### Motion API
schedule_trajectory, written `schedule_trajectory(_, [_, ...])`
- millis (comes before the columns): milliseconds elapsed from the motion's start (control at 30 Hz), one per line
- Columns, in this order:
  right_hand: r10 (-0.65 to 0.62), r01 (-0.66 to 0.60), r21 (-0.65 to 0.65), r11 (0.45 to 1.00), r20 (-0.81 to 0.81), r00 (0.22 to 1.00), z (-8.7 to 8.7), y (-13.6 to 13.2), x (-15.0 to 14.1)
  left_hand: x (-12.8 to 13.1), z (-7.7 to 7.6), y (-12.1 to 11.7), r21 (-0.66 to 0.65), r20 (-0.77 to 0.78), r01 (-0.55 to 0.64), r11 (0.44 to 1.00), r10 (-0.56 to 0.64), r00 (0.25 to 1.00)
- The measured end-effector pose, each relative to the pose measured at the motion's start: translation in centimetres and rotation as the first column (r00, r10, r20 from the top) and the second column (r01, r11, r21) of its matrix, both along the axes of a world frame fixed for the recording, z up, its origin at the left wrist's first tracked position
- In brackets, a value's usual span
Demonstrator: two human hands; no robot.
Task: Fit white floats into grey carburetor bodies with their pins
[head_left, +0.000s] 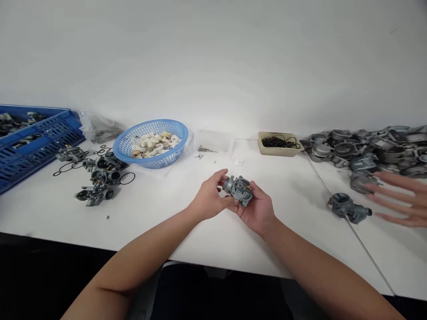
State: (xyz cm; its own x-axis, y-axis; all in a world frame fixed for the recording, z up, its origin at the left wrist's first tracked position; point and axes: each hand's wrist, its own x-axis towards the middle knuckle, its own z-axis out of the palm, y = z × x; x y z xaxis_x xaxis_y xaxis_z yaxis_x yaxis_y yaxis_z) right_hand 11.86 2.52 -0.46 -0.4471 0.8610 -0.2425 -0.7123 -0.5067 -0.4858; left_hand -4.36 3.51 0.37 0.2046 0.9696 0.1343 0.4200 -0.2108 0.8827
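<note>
A grey metal carburetor (240, 190) with small brass parts in its open underside is held above the white table, in front of me. My left hand (211, 195) grips its left end, thumb along the near side and fingers behind. From the right and below, my right hand (258, 210) wraps around the same carburetor, its thumb at the right edge. Beyond them, small white pieces (239, 162) lie on the table, close to a clear plastic tray (213, 138) with thin metal pins or screws.
Left: several carburetors (102, 178), black rubber rings (127, 178), a blue basket (150, 163) of white floats and a blue crate (40, 146). Right: a beige box (280, 150) of black rings, heaped metal bowls (363, 153), another carburetor (348, 208) and a co-worker's open hand (400, 200) beside it.
</note>
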Motion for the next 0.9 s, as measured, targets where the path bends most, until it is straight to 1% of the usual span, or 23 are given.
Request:
schedule_trajectory(100, [-0.040, 0.039, -0.023, 0.999, -0.017, 0.999, -0.6, -0.1, -0.4, 0.3, -0.9, 0.0, -0.075, 0.095, 0.007, 0.997, 0.000, 0.995])
schedule_trajectory(233, [-0.053, 0.055, -0.055, 0.997, 0.045, 0.998, -1.3, -0.5, -0.2, 0.4, -1.5, -0.1, -0.095, 0.181, 0.075, 0.993, -0.057, 0.982])
schedule_trajectory(333, [-0.050, 0.052, -0.025, 0.998, 0.088, 0.995, -1.6, -0.6, 0.2, 0.2, -2.0, 0.0, -0.096, 0.192, 0.117, 0.988, -0.097, 0.977])
schedule_trajectory(433, [-0.013, 0.010, 0.021, 1.000, 0.124, 0.992, -1.9, -0.4, 0.6, -0.1, -2.7, 0.1, -0.071, 0.194, 0.157, 0.985, -0.141, 0.971])
schedule_trajectory(533, [0.029, -0.042, 0.092, 0.995, 0.143, 0.989, -2.2, -0.1, 0.9, 0.0, -3.5, 0.2, -0.035, 0.189, 0.158, 0.987, -0.149, 0.971])
schedule_trajectory(600, [0.036, -0.053, 0.122, 0.991, 0.141, 0.989, -2.4, 0.1, 1.0, 0.2, -3.9, 0.2, -0.040, 0.191, 0.144, 0.989, -0.134, 0.972])
schedule_trajectory(700, [0.032, -0.048, 0.124, 0.991, 0.132, 0.991, -2.6, 0.3, 1.0, 0.3, -3.9, 0.1, -0.060, 0.185, 0.154, 0.986, -0.141, 0.973])
schedule_trajectory(767, [0.031, -0.047, 0.124, 0.991, 0.123, 0.992, -2.8, 0.4, 0.9, 0.1, -3.4, 0.0, -0.053, 0.135, 0.173, 0.984, -0.164, 0.977])
schedule_trajectory(833, [0.020, -0.034, 0.125, 0.992, 0.113, 0.993, -3.1, 0.5, 0.9, -0.7, -2.8, 0.0, -0.039, 0.058, 0.172, 0.984, -0.169, 0.984])
schedule_trajectory(900, [0.002, -0.014, 0.113, 0.993, 0.110, 0.994, -3.6, 0.7, 1.1, -1.9, -2.2, 0.4, -0.040, 0.000, 0.130, 0.991, -0.130, 0.992])
